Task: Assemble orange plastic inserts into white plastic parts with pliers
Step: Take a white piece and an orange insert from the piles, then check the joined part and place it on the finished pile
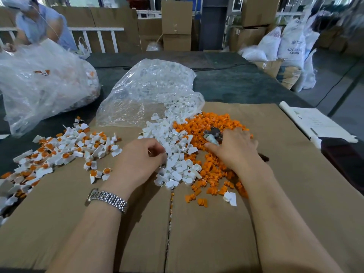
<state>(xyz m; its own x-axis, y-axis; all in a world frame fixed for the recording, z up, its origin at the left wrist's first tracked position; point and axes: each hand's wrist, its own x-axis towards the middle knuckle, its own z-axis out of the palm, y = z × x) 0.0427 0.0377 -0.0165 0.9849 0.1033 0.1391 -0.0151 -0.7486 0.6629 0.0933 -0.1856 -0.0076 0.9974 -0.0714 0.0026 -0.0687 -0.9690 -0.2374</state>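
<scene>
The step in hand looks like picking up the next pair of pieces: a white part with the left hand [141, 154], an orange insert with the right. The left hand's fingers curl at the edge of the heap of small white moulded plastic parts [177, 154] in the middle of the flattened brown cardboard sheet [275, 194] that covers the counter; its grip seems pinched on one white piece, though the fingertips are turned away and I cannot be sure. The right hand [236, 148] lies over the pile of small orange ribbed plastic inserts [212, 166], holding the metal pliers [213, 135] under its palm, with the thumb stretched out beside them.

To do this well, it is best to lift a single white part clear of the heap with its socket facing up, seat one insert squarely, then squeeze gently so the plastic does not crack. Finished pieces belong with the spread of white parts with orange inserts fitted [65, 152] at the left.

The pliers' handles are covered by the right hand, so how their jaws stand is unclear. What the clear crumpled plastic bag [149, 89] contains further in is blurred. A person at the far left is cut off by the frame edge.
</scene>
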